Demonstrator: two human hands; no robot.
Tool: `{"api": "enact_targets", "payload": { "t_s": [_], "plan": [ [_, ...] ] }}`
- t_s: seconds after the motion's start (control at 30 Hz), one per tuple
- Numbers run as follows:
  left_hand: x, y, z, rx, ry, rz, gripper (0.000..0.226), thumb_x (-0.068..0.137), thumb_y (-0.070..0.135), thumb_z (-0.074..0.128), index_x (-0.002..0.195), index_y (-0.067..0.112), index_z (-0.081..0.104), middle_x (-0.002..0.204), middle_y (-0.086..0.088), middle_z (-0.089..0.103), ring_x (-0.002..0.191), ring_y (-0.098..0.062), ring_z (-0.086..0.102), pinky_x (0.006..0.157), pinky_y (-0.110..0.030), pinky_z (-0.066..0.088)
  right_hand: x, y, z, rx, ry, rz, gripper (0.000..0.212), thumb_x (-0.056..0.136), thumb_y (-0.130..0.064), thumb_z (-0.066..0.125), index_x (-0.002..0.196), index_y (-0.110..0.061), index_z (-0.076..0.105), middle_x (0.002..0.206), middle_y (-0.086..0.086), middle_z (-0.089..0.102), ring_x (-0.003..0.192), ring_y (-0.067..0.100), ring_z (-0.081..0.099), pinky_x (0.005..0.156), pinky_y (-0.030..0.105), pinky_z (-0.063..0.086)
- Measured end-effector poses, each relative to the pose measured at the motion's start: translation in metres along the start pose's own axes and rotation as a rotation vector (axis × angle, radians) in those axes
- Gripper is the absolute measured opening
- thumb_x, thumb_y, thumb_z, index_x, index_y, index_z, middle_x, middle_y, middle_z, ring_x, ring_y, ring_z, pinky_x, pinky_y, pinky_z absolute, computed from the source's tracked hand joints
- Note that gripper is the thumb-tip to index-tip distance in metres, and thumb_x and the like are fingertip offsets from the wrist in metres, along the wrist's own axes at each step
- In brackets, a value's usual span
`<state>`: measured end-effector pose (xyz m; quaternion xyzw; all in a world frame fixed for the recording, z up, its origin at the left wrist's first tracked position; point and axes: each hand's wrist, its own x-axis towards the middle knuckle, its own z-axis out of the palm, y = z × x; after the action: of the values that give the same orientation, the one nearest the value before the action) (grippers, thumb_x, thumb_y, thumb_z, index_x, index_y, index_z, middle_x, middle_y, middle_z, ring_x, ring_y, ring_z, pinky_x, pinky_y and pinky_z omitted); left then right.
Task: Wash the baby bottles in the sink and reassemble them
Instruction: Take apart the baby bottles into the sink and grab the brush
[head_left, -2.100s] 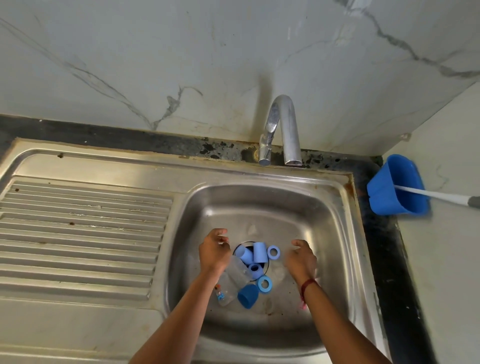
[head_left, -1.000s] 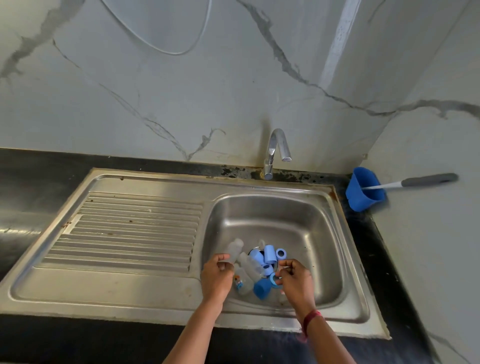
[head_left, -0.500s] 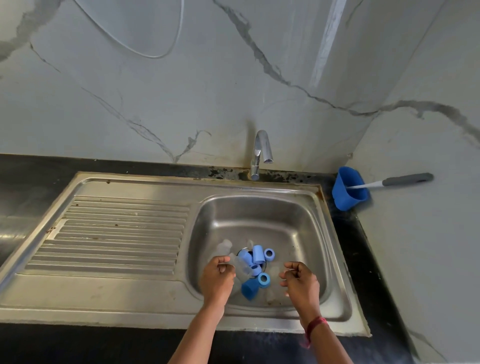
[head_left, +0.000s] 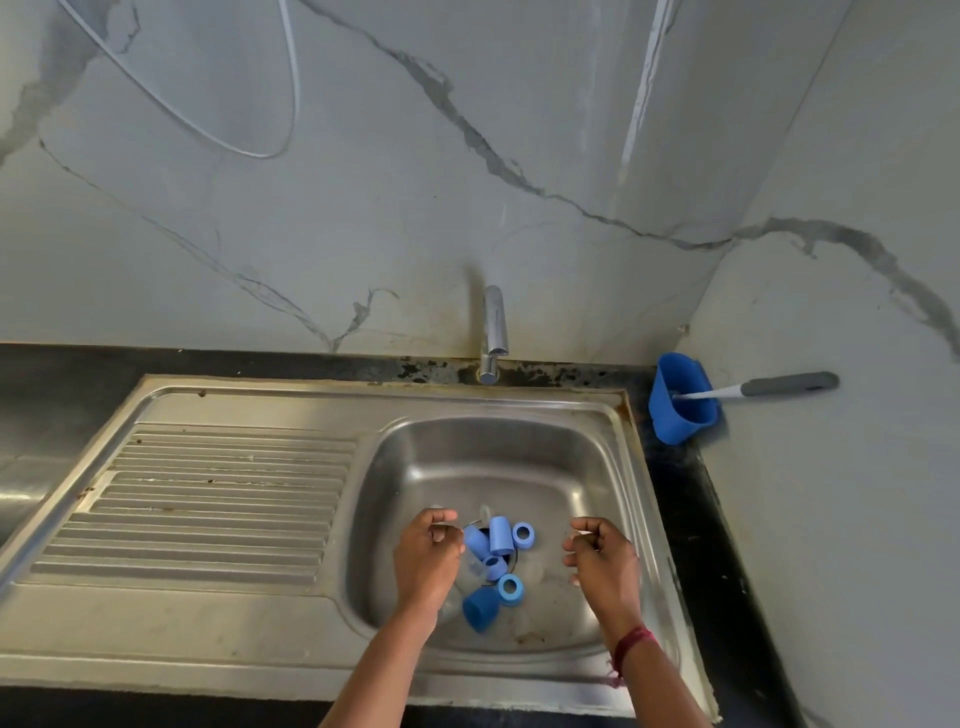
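Several blue baby bottle parts lie around the drain of the steel sink basin: a pale blue cap, a blue ring, a second ring and a darker blue cap. A clear bottle shows partly among them; the rest is hidden by my left hand. That hand hovers just left of the pile with its fingers curled. My right hand hovers to the right of the pile, also curled. I see nothing held in either hand.
The tap stands behind the basin, with no water running. A ribbed drainboard lies to the left. At the back right corner a blue holder carries a brush with a grey handle. Marble walls close off the back and right.
Both hands have drawn apart from the pile, and the right hand has left the blue ring it was touching. The camera has lifted and pulled back from the basin.
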<state>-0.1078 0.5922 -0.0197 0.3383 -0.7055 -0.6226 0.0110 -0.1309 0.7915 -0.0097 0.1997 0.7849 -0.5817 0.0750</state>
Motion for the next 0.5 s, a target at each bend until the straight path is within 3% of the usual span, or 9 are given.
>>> {"api": "enact_targets", "payload": {
  "t_s": [0.17,0.5],
  "plan": [
    [-0.001,0.012,-0.003,-0.041,0.054,0.022,0.023,0.082,0.004,0.063,0.091,0.024,0.070,0.073,-0.004,0.072,0.070,-0.018,0.066,0.078,-0.047,0.058,0.003,-0.009,0.006,-0.016,-0.047,-0.024,0.024,0.093,-0.004,0.050,0.096,-0.023,0.064,0.086,0.001,0.071,0.071,0.014,0.069,0.066,0.038,0.057],
    [0.019,0.034,-0.023,-0.054,0.031,0.068,0.021,0.085,0.000,0.061,0.090,0.019,0.068,0.071,-0.006,0.071,0.067,-0.018,0.066,0.071,-0.040,0.057,0.014,-0.027,0.035,-0.051,-0.058,-0.069,0.021,0.091,-0.005,0.054,0.094,-0.023,0.065,0.086,0.002,0.071,0.079,0.019,0.069,0.072,0.038,0.058]
  ]
}}
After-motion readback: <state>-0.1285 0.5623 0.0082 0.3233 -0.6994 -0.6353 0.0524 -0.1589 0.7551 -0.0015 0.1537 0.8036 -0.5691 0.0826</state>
